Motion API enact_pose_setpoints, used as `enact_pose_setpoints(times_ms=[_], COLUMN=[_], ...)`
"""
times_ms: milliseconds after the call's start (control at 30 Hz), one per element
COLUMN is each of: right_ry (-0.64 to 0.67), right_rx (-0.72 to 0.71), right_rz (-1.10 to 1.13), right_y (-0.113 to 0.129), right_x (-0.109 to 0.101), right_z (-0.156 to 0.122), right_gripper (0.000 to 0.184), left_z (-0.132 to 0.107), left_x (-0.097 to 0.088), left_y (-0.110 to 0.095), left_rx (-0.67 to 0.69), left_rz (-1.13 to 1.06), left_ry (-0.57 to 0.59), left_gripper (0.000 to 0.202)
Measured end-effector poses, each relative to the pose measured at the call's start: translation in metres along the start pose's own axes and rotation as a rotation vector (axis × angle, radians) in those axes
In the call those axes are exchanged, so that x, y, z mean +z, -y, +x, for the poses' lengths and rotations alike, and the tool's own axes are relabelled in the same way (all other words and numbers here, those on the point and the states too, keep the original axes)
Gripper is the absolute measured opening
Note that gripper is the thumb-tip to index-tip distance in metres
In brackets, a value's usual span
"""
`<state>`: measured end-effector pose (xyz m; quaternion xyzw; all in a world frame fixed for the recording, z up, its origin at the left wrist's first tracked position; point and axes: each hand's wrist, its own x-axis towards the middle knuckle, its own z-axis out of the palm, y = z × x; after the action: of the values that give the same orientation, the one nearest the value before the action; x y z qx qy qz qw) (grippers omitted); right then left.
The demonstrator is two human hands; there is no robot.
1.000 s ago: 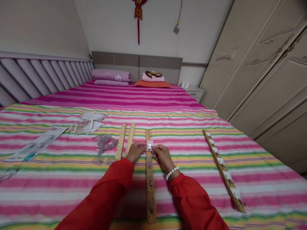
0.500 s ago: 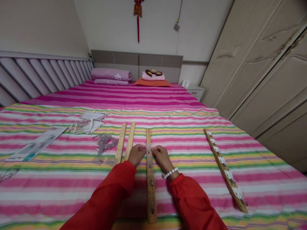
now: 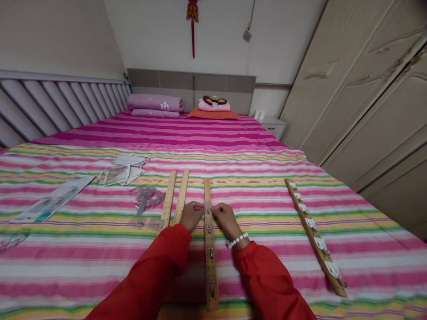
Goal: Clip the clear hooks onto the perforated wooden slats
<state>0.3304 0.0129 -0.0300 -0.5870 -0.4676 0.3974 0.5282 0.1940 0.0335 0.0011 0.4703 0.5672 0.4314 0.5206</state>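
A narrow wooden strip with holes [image 3: 207, 192] lies lengthwise in front of me, with several metal hooks on clear patches along it. My left hand [image 3: 191, 215] pinches the left edge of a clear adhesive hook [image 3: 208, 210] on the upper part of the strip. From the right side my right hand [image 3: 227, 218], wearing a white bead bracelet [image 3: 238, 240], pinches the same hook's other edge. The fingertips partly cover its clear patch. Just left of my left hand are two bare perforated wooden strips, a left one [image 3: 168, 198] and a right one [image 3: 182, 193].
More clear hooks [image 3: 147, 197] lie in a loose pile at left. Beyond them are flat packets [image 3: 125, 171] and a long package [image 3: 55, 200]. On the right rests a wooden strip with white hooks [image 3: 315, 235]. Everything lies on a striped bedspread [image 3: 260, 191].
Both hands stay at the same hook with almost no movement. The whole view has shifted very slightly.
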Motion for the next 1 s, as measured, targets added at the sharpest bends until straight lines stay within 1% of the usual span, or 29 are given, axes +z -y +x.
enact_pose_setpoints(times_ms=[133, 233, 333, 467, 567, 667, 833, 1000], right_ry=[0.006, 0.004, -0.017, 0.005, -0.006, 0.008, 0.12, 0.216], right_rx=[0.022, 0.031, -0.001, -0.069, -0.074, -0.09, -0.232, -0.226], right_rz=[0.035, 0.069, 0.117, 0.167, 0.164, 0.123, -0.071, -0.241], right_y=[-0.007, -0.011, -0.011, -0.007, -0.008, -0.012, -0.014, -0.008], right_x=[0.001, 0.002, 0.002, 0.003, 0.003, 0.003, 0.0, -0.003], right_z=[0.001, 0.001, -0.002, -0.005, -0.006, -0.006, -0.003, 0.001], right_gripper=[0.021, 0.021, 0.021, 0.029, 0.037, 0.046, 0.034, 0.042], left_z=[0.002, 0.002, 0.0, 0.001, 0.005, 0.009, 0.013, 0.016], left_x=[0.001, 0.001, 0.002, 0.0, -0.003, -0.005, -0.007, -0.006], left_y=[0.006, 0.009, 0.011, 0.014, 0.017, 0.02, 0.023, 0.024], left_rx=[0.028, 0.072, 0.103, 0.079, 0.065, 0.066, 0.074, 0.096], left_rz=[-0.007, -0.03, -0.049, -0.042, 0.001, 0.025, 0.018, 0.041], left_ry=[-0.028, -0.008, 0.02, 0.046, 0.092, 0.143, 0.24, 0.272], left_gripper=[0.021, 0.02, 0.017, 0.024, 0.03, 0.034, 0.039, 0.046])
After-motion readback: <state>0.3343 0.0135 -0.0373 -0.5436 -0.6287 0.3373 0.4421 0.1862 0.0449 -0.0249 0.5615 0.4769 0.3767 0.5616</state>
